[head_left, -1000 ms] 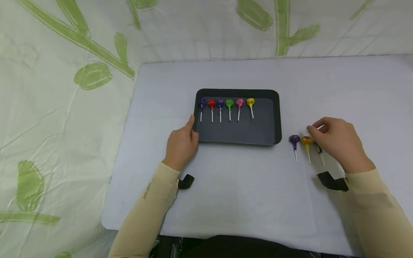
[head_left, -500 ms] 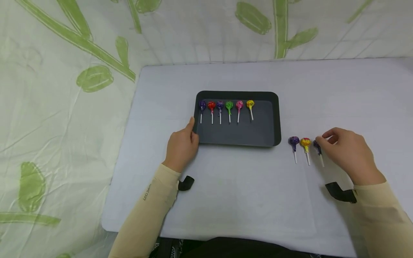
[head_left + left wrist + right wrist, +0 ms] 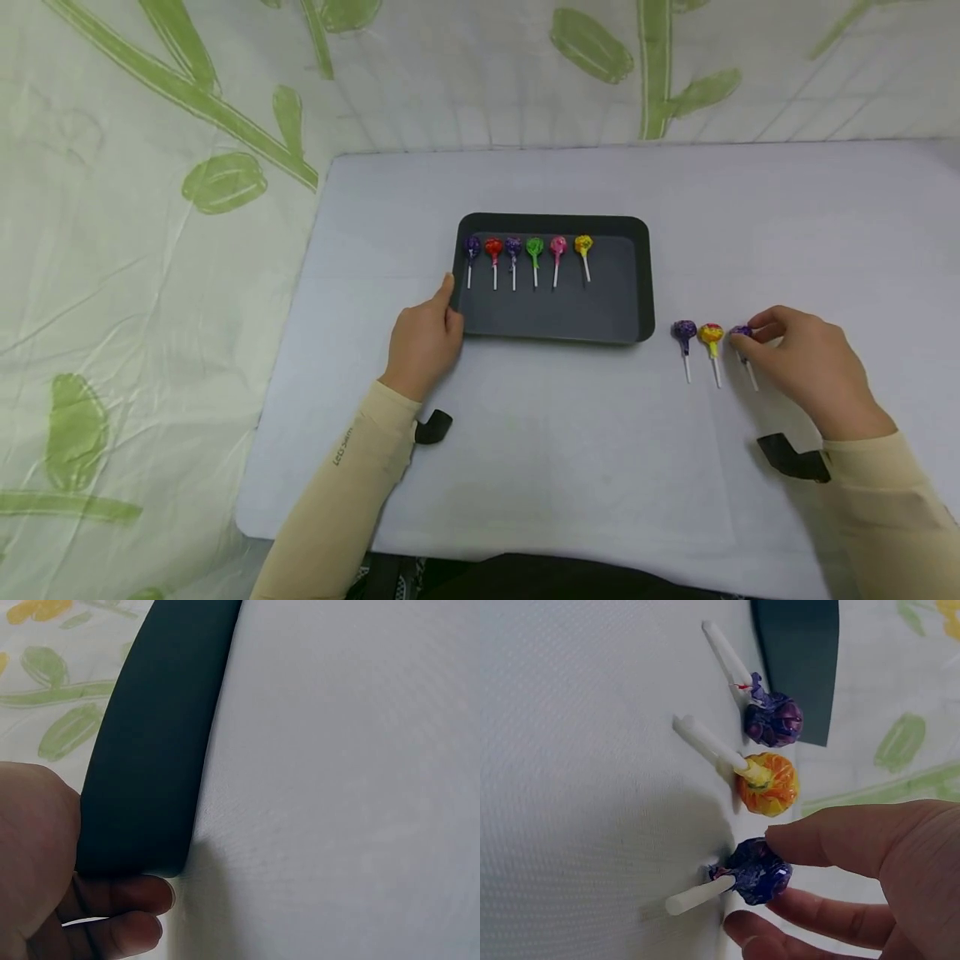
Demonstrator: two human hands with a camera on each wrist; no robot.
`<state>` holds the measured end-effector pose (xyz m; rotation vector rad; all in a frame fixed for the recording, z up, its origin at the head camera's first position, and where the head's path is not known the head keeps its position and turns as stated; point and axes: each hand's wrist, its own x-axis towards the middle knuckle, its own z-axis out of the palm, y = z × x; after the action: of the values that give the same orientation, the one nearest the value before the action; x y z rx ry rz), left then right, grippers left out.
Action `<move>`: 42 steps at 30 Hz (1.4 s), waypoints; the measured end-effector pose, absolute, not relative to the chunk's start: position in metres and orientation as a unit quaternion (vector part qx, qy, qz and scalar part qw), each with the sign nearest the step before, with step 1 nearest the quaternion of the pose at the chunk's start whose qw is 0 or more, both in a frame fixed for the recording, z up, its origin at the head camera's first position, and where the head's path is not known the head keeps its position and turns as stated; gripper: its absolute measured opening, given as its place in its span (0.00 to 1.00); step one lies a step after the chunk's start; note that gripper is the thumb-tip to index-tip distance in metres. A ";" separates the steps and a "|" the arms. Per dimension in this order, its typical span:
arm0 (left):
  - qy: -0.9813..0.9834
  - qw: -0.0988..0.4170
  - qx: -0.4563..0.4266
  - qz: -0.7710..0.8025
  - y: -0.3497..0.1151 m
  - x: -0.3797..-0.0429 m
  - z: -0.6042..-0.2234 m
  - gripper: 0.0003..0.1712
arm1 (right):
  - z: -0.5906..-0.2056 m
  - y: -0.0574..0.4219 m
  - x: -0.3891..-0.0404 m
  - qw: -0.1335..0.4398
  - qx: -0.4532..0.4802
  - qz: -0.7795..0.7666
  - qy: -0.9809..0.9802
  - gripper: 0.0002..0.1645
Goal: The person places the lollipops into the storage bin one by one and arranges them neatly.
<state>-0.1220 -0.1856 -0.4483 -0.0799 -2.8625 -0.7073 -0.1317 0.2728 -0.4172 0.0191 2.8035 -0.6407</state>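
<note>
A dark grey tray [image 3: 555, 317] lies on the white table. My left hand [image 3: 423, 346] grips its left side near the front corner, and in the left wrist view the fingertips [image 3: 139, 896] show by the tray's corner. To the right of the tray, my right hand [image 3: 813, 362] pinches the wrapped head of a dark purple lollipop [image 3: 757, 871] between thumb and fingers, its white stick pointing toward the table's front. Left of that hand lie a yellow-orange lollipop [image 3: 711, 335] and another purple lollipop [image 3: 684, 332], side by side.
Inside the tray, several lollipops stand in a row along the back, from a purple lollipop [image 3: 472, 247] on the left to a yellow lollipop [image 3: 583, 245] on the right. Behind the white table [image 3: 570, 450] hangs a leaf-patterned sheet [image 3: 480, 75].
My right hand has moved toward the front right and come down on the rightmost purple lollipop, whose head it now pinches; that lollipop has shifted slightly. My left hand stays on the tray.
</note>
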 end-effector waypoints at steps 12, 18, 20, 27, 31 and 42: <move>-0.965 0.096 -0.034 -0.241 -0.186 -0.119 -0.446 0.32 | -0.421 0.272 -0.133 0.120 0.023 -0.235 0.964 0.31; -0.967 0.097 -0.029 -0.235 -0.186 -0.121 -0.445 0.32 | -0.417 0.271 -0.140 0.103 0.022 -0.236 0.966 0.31; -0.966 0.094 -0.029 -0.237 -0.186 -0.121 -0.445 0.32 | -0.416 0.272 -0.142 0.107 0.024 -0.234 0.966 0.31; -0.965 0.093 -0.033 -0.243 -0.185 -0.122 -0.445 0.32 | -0.414 0.272 -0.144 0.126 0.026 -0.230 0.965 0.35; -0.965 0.093 -0.031 -0.242 -0.185 -0.122 -0.445 0.32 | -0.414 0.271 -0.144 0.127 0.023 -0.231 0.964 0.35; -0.966 0.091 -0.032 -0.242 -0.185 -0.120 -0.445 0.32 | -0.409 0.267 -0.148 0.119 0.018 -0.236 0.964 0.36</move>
<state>-0.1203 -0.1850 -0.4446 -0.0943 -2.8685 -0.7182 -0.1482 0.2666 -0.4085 0.0538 2.8204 -0.6889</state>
